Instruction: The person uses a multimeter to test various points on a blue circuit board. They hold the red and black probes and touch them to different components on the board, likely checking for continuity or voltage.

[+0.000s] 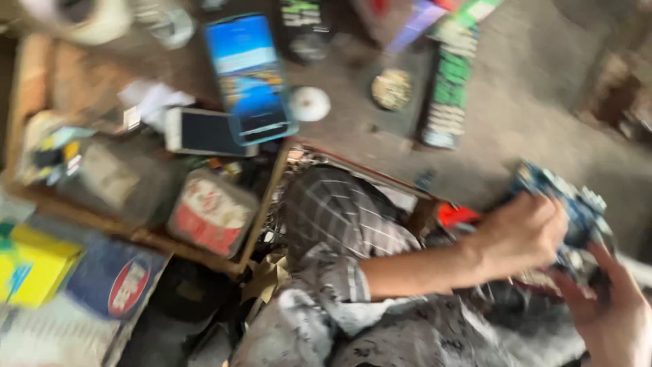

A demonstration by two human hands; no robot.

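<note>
The whole view is blurred. My left hand (523, 234) reaches to the right from a checked and patterned sleeve and grips a blue circuit board (577, 204) at its left side. From the bottom right corner my right hand (611, 312) comes up, its fingers touching the underside of the same board. The board is tilted and partly hidden by both hands. A small red piece (456, 215) lies just left of my left hand.
A phone with a lit blue screen (248, 75) lies across a white phone (204, 132). A wooden tray (261, 204) at the left holds clutter and a red and white tin (210, 214). A yellow box (27, 265), a white disc (310, 103) and a green strip (451, 88) lie around.
</note>
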